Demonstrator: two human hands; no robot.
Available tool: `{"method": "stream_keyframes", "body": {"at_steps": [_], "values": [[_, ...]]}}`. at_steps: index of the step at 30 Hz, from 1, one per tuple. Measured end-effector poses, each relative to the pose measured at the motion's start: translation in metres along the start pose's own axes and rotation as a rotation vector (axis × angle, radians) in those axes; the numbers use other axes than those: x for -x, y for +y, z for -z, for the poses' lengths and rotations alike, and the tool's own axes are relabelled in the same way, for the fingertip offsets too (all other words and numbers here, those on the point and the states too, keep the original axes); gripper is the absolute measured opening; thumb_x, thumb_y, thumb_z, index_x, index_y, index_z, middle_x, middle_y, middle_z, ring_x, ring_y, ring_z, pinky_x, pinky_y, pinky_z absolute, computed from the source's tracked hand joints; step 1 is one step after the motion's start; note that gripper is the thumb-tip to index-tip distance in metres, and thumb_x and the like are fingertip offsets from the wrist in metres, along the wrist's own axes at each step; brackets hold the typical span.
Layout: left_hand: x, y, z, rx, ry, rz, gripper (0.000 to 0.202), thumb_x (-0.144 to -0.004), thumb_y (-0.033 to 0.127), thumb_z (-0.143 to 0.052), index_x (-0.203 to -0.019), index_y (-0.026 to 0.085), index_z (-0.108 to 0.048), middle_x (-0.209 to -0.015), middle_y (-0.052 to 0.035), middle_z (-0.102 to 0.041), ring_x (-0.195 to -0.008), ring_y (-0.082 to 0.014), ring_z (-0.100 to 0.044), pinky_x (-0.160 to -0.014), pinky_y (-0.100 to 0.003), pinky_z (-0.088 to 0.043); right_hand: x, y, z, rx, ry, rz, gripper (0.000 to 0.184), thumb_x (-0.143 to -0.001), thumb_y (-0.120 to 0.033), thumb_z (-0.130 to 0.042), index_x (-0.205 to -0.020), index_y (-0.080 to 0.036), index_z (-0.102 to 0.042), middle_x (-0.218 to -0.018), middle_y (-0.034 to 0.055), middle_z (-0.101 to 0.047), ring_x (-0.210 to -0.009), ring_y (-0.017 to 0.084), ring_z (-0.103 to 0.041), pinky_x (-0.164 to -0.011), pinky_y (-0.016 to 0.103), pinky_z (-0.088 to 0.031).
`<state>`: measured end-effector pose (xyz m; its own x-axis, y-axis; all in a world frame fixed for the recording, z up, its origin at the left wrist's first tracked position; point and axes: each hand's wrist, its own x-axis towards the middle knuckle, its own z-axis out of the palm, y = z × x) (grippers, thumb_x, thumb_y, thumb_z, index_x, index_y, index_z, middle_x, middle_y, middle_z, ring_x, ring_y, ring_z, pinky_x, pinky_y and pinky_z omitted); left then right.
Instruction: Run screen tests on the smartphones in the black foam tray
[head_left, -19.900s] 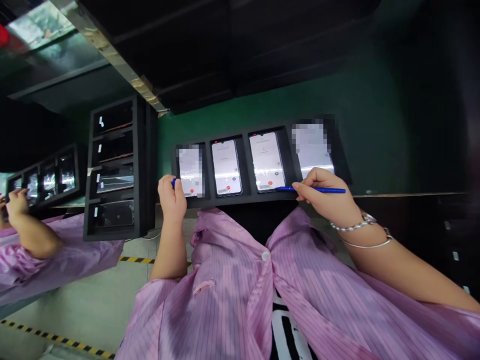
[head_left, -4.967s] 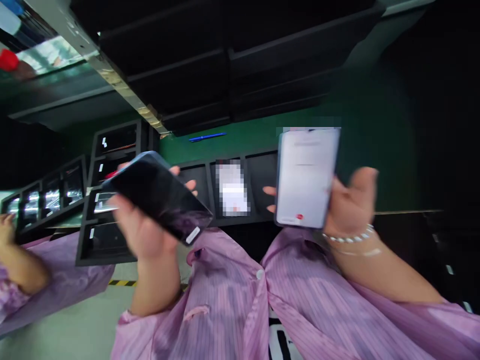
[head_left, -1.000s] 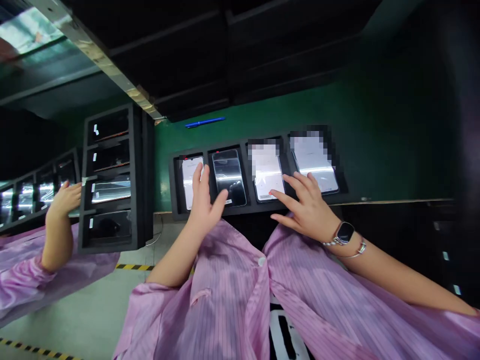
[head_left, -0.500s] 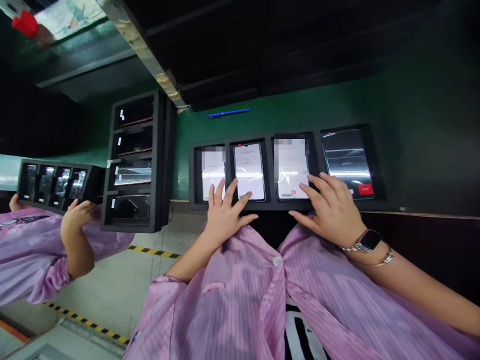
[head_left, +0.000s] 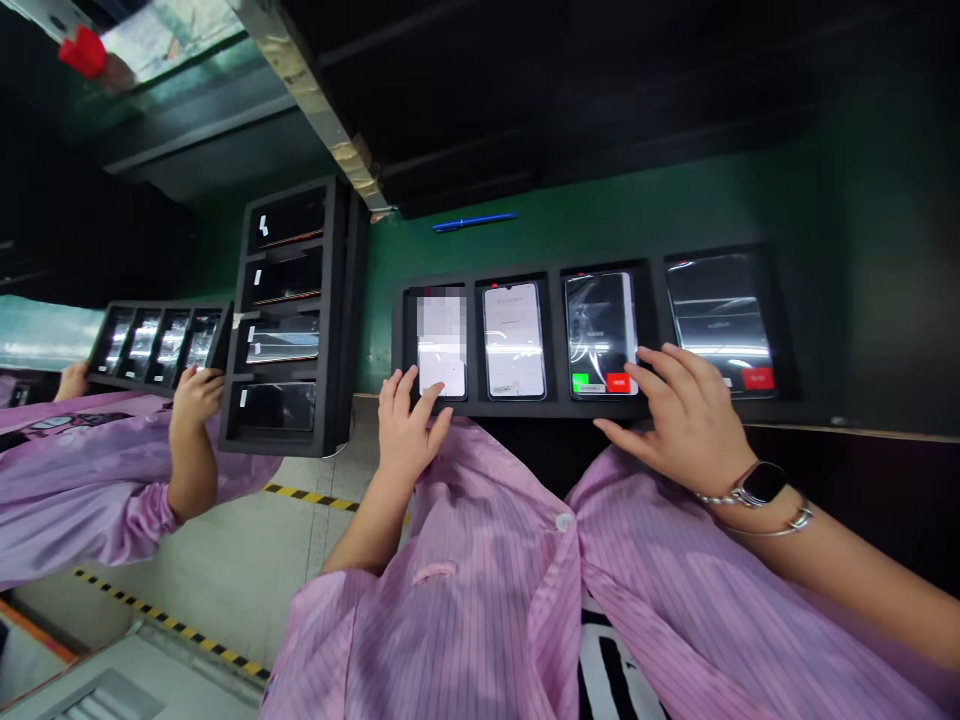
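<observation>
Several smartphones lie face up in a row of slots in a black foam tray. The leftmost smartphone has a white screen, and my left hand has a fingertip at its lower part, fingers spread. Beside it, the second smartphone is lit white too. A third smartphone is dark, with a green and a red block along its bottom. My right hand rests over the divider between this one and the rightmost smartphone, fingers apart. That last screen is dark with one red block.
A blue pen lies on the green table behind the tray. Left of it stand stacked foam trays with more phones. Farther left, a co-worker's hand holds another filled tray.
My left hand has moved from the second smartphone to the leftmost one. The third screen has turned from white to dark with coloured blocks. The co-worker's tray appears farther right.
</observation>
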<state>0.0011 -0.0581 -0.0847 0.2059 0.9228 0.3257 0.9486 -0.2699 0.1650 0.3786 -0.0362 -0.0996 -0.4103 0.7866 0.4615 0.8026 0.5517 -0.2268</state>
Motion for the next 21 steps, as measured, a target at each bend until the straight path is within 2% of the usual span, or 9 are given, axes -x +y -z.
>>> {"method": "stream_keyframes", "body": {"at_steps": [3,5,8,11,14,18,19,21], "values": [[-0.008,0.013,0.003,0.003,0.07,-0.044,0.035,-0.099,0.043,-0.064,-0.127,0.024,-0.074,-0.152,-0.0185,-0.055,-0.149,-0.0393,-0.041,-0.124,-0.065,-0.028,-0.001,-0.005,0.001,-0.023,-0.007,-0.027,0.075,-0.095,-0.048,-0.07,-0.155,-0.015,-0.042,-0.145,0.0228,-0.056,-0.143,0.042,-0.047,-0.115,0.063,-0.045],[-0.016,0.027,0.002,0.037,0.093,-0.116,0.036,-0.097,0.044,-0.068,-0.127,0.024,-0.073,-0.15,-0.018,-0.056,-0.15,-0.039,-0.039,-0.125,-0.063,-0.029,-0.003,-0.013,0.0,-0.045,-0.024,-0.034,0.073,-0.095,-0.046,-0.07,-0.156,-0.017,-0.041,-0.148,0.0217,-0.054,-0.144,0.041,-0.045,-0.118,0.065,-0.041],[-0.026,0.046,-0.005,0.072,0.056,-0.204,0.039,-0.097,0.046,-0.069,-0.129,0.024,-0.073,-0.148,-0.0173,-0.058,-0.151,-0.0383,-0.037,-0.124,-0.059,-0.033,-0.009,-0.026,-0.003,-0.036,-0.076,-0.035,0.062,-0.096,-0.045,-0.068,-0.15,-0.019,-0.051,-0.152,0.0205,-0.051,-0.146,0.042,-0.042,-0.121,0.069,-0.033],[-0.031,0.056,-0.012,0.057,0.008,-0.216,0.041,-0.098,0.047,-0.068,-0.132,0.025,-0.071,-0.151,-0.0158,-0.057,-0.151,-0.0388,-0.039,-0.125,-0.059,-0.033,-0.013,-0.031,-0.003,0.024,-0.155,-0.047,0.048,-0.098,-0.049,-0.065,-0.135,-0.019,-0.063,-0.155,0.0212,-0.048,-0.148,0.044,-0.038,-0.12,0.073,-0.029],[-0.031,0.055,-0.016,0.048,-0.004,-0.204,0.043,-0.097,0.047,-0.069,-0.133,0.023,-0.07,-0.152,-0.0174,-0.056,-0.151,-0.0406,-0.039,-0.123,-0.06,-0.035,-0.009,-0.02,0.007,0.044,-0.11,-0.064,0.053,-0.097,-0.052,-0.066,-0.138,-0.018,-0.06,-0.153,0.0226,-0.049,-0.147,0.043,-0.04,-0.119,0.071,-0.033],[-0.032,0.052,-0.018,0.058,0.021,-0.23,0.042,-0.097,0.045,-0.07,-0.132,0.022,-0.07,-0.15,-0.0197,-0.056,-0.149,-0.0417,-0.04,-0.121,-0.06,-0.037,0.013,0.009,0.029,0.104,0.024,-0.144,0.075,-0.094,-0.054,-0.07,-0.153,-0.015,-0.045,-0.145,0.0252,-0.055,-0.143,0.044,-0.046,-0.119,0.07,-0.036],[-0.032,0.053,-0.018,0.061,0.025,-0.232,0.041,-0.097,0.044,-0.07,-0.132,0.022,-0.07,-0.15,-0.0196,-0.056,-0.149,-0.0415,-0.04,-0.12,-0.06,-0.038,0.019,0.015,0.033,0.138,0.033,-0.162,0.075,-0.094,-0.054,-0.071,-0.152,-0.014,-0.046,-0.144,0.0259,-0.056,-0.142,0.045,-0.047,-0.119,0.07,-0.036],[-0.033,0.057,-0.017,0.061,0.021,-0.229,0.04,-0.097,0.044,-0.069,-0.13,0.022,-0.071,-0.15,-0.0195,-0.056,-0.149,-0.0416,-0.04,-0.12,-0.06,-0.038,0.03,0.025,0.036,0.193,-0.005,-0.184,0.062,-0.095,-0.052,-0.07,-0.143,-0.015,-0.057,-0.145,0.0266,-0.056,-0.142,0.048,-0.047,-0.118,0.072,-0.035]]}}
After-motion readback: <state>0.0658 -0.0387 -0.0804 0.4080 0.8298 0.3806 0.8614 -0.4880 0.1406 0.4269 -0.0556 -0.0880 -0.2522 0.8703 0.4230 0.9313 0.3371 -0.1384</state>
